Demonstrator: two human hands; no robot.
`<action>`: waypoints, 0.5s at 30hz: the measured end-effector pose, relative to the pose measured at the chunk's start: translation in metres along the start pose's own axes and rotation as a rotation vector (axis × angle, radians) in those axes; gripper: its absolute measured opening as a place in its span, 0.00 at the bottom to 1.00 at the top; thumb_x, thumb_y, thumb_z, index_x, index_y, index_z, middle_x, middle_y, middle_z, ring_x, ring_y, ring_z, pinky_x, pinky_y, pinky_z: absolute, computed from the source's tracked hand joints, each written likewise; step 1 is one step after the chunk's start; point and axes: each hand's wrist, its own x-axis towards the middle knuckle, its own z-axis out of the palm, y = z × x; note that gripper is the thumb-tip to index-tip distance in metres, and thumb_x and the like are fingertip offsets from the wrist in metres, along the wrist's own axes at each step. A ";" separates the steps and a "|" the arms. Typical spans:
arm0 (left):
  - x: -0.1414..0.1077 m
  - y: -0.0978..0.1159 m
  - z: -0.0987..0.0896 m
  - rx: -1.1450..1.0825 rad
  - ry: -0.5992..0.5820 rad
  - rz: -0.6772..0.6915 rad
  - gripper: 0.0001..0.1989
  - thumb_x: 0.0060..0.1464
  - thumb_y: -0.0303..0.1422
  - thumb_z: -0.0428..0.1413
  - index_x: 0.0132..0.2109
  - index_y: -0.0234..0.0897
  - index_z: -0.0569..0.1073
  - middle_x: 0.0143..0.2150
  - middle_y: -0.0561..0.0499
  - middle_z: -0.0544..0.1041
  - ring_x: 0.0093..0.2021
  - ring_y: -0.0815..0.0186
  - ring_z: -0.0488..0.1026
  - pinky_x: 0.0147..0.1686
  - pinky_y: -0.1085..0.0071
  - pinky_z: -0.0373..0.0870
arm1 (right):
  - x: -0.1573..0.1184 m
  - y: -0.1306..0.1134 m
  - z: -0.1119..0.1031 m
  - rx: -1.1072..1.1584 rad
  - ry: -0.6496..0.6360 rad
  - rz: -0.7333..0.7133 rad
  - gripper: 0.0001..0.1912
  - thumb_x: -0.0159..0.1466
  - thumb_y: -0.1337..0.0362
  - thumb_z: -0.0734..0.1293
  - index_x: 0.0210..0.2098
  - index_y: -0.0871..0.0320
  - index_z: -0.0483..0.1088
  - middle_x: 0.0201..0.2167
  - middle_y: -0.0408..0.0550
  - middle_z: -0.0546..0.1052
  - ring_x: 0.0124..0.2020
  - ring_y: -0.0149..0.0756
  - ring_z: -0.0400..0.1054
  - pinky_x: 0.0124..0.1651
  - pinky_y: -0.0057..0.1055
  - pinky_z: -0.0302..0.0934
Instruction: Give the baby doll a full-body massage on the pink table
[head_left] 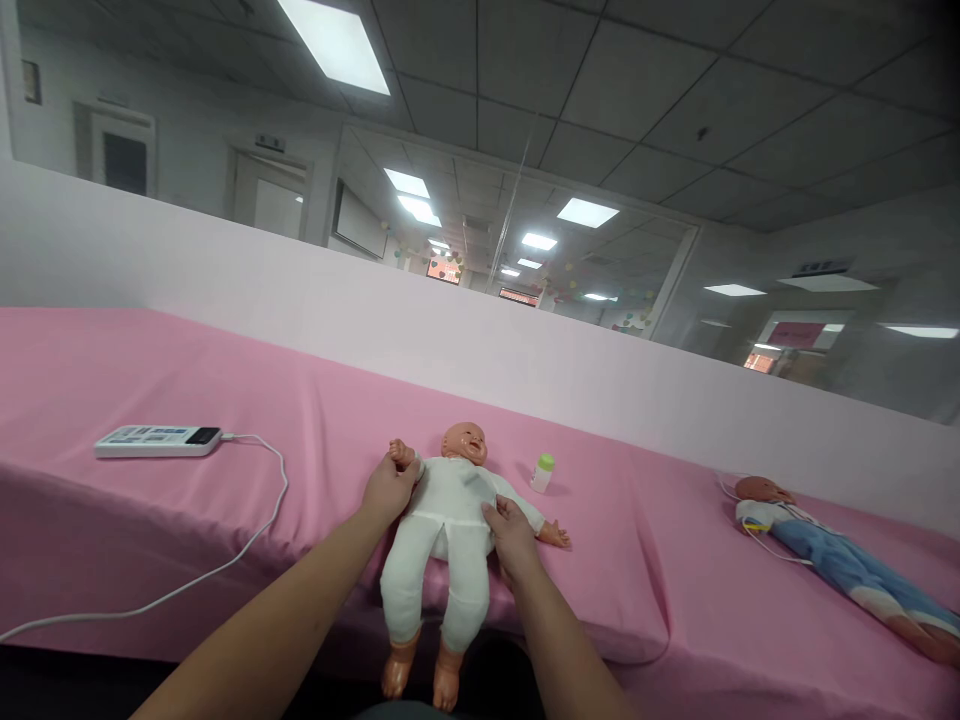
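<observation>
A baby doll [444, 495] in a white outfit lies face up on the pink cloth, its head towards the wall and its bare feet over the front edge. My left hand [390, 487] is closed around the doll's arm near the wrist, at the left. At the other side, my right hand [510, 530] pinches the white clothing at the doll's waist. The doll's other arm is stretched out to the right, its hand resting on the cloth.
A small bottle with a green cap [542, 473] stands right of the doll. At the left lies a white device [157, 441] with a cable [279, 500]. Another doll in blue [840, 560] lies far right. A low white wall [450, 340] runs behind the pink-covered surface [247, 400].
</observation>
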 end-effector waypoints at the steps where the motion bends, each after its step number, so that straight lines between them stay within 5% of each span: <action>1: 0.000 0.000 0.000 0.000 0.001 -0.002 0.10 0.62 0.43 0.55 0.39 0.43 0.67 0.35 0.51 0.79 0.39 0.55 0.77 0.42 0.61 0.70 | 0.000 0.000 0.000 -0.001 0.002 -0.003 0.30 0.56 0.51 0.78 0.52 0.60 0.73 0.51 0.56 0.82 0.53 0.50 0.77 0.57 0.42 0.70; 15: 0.000 -0.007 0.003 -0.085 -0.024 0.037 0.11 0.60 0.43 0.56 0.39 0.41 0.69 0.39 0.50 0.79 0.42 0.55 0.77 0.45 0.61 0.69 | 0.007 0.008 -0.002 -0.022 0.018 -0.034 0.26 0.57 0.53 0.77 0.51 0.57 0.73 0.51 0.55 0.82 0.53 0.53 0.77 0.57 0.44 0.70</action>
